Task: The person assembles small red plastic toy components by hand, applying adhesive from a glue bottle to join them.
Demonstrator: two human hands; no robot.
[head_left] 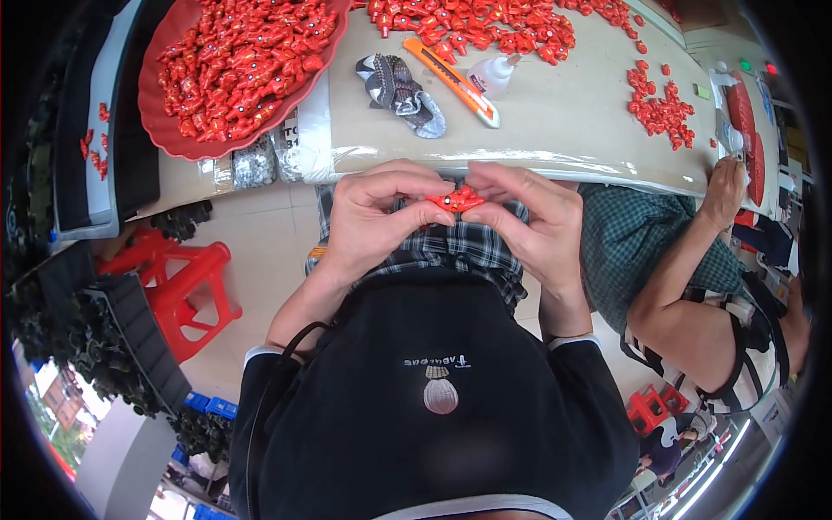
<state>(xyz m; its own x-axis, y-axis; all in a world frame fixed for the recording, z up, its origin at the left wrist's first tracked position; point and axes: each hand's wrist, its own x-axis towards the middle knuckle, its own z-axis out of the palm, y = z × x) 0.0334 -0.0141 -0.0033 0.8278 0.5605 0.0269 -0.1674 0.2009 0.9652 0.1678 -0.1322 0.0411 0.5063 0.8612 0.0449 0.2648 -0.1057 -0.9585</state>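
Between my two hands, just off the table's near edge, is a small red plastic figurine (pixel 457 201) with a dark-and-white eye dot. The thumb and fingers of my left hand (pixel 381 208) pinch its left end. My right hand (pixel 530 212) pinches the other end, its fingertips partly hiding the piece. Beyond my hands on the table (pixel 347 143) lie a grey patterned cloth bundle (pixel 401 94), an orange utility knife (pixel 452 82) and a small white glue bottle (pixel 492 74).
A red scalloped basin (pixel 149 117) heaped with similar red pieces stands at the left. More red pieces (pixel 485 26) lie at the back, with a smaller pile (pixel 660 104) at the right. A co-worker's arm (pixel 685 260) reaches onto the table's right end. A red stool (pixel 186 286) stands at left.
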